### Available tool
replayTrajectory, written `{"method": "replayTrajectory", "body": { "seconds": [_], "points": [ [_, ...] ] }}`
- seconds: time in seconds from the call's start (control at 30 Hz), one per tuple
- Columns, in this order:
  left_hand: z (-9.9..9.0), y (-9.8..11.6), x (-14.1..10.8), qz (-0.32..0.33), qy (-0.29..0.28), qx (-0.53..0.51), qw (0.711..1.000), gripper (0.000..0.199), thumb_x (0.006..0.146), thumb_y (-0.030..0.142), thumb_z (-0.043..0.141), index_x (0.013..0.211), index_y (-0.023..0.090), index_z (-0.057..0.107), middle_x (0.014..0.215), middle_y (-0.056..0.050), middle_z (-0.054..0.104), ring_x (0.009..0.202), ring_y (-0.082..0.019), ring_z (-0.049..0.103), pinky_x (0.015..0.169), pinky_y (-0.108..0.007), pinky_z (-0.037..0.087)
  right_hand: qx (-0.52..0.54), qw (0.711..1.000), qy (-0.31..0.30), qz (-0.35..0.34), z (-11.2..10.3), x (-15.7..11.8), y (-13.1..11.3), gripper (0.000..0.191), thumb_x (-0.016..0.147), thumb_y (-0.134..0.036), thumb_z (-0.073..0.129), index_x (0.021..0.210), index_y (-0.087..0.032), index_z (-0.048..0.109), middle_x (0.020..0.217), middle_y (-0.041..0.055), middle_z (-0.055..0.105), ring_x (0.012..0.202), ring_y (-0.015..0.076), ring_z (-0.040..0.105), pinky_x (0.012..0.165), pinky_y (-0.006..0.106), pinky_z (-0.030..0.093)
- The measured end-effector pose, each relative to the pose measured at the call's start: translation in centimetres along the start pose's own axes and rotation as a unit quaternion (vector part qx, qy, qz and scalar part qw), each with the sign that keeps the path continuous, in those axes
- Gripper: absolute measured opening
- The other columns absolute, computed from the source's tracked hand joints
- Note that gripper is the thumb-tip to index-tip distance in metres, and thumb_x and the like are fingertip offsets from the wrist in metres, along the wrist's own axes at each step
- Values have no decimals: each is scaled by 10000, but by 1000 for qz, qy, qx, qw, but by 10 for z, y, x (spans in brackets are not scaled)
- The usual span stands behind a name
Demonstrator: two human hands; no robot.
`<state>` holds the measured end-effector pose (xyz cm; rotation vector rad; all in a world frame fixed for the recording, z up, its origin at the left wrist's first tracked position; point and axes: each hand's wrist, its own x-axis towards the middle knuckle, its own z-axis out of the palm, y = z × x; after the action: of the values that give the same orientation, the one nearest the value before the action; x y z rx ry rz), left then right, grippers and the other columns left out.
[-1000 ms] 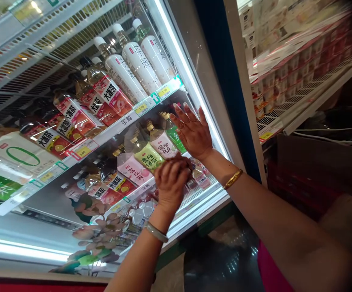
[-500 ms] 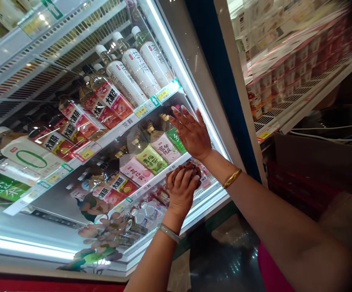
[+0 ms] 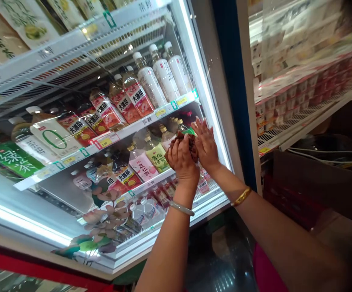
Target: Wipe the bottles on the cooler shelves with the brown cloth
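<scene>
My left hand (image 3: 182, 157), with a pale bangle at its wrist, is closed over a crumpled brown cloth (image 3: 193, 147). It is raised before the glass front of a lit drinks fridge (image 3: 200, 61); whether the cloth presses on the glass is hard to tell. Right beside it, my right hand (image 3: 208, 147) has its fingers stretched out and lies against or very near the cloth's right side. A gold bracelet (image 3: 241, 196) circles that wrist. Past the glass, white-labelled bottles (image 3: 163, 77) and a pink-labelled bottle (image 3: 144, 166) stand on the shelves.
A faint reflection of leaf-like shapes (image 3: 109, 219) shows at the lower left of the glass. Across a dark blue post (image 3: 232, 81), another shelf (image 3: 285, 132) holds rows of small red-and-white cups (image 3: 294, 99). A white cable (image 3: 330, 151) runs beneath it.
My right hand has come down and left to meet the cloth and my left hand. The left hand with the cloth has risen slightly. The view has shifted, showing more of the fridge's upper shelf.
</scene>
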<state>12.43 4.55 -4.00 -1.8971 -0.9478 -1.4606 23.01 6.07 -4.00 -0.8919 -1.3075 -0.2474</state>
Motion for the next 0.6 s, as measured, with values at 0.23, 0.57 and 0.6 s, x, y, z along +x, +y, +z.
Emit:
{"method": "replayTrajectory", "body": {
  "seconds": [0.23, 0.57, 0.6],
  "points": [
    [-7, 3, -24, 9, -58, -180, 982, 832, 1036, 248, 514, 1663, 228, -32, 1577, -201, 498, 1499, -223, 451, 1238, -455, 376, 212, 945, -26, 247, -4, -48, -37, 641, 905, -608, 637, 1478, -333, 552, 1698, 52, 308, 1585, 291, 259, 1295, 590, 237],
    [-43, -5, -48, -60, -231, -255, 937, 1092, 862, 175, 694, 1660, 318, -39, 1755, -89, 135, 1627, -291, 18, 1321, -572, 116, 317, 882, -45, 344, -12, -52, -44, 445, 836, -433, 711, 1222, -215, 681, 1103, 101, 775, 1046, 267, 743, 993, 498, 600],
    [-46, -6, -48, -55, -238, -253, 936, 1095, 866, 209, 705, 1660, 315, -42, 1758, -84, 123, 1626, -295, 2, 1320, -574, 117, 303, 892, -32, 334, -14, -45, -39, 414, 844, -419, 697, 1205, -217, 681, 1111, 96, 768, 1051, 259, 735, 1015, 504, 584]
  ]
}}
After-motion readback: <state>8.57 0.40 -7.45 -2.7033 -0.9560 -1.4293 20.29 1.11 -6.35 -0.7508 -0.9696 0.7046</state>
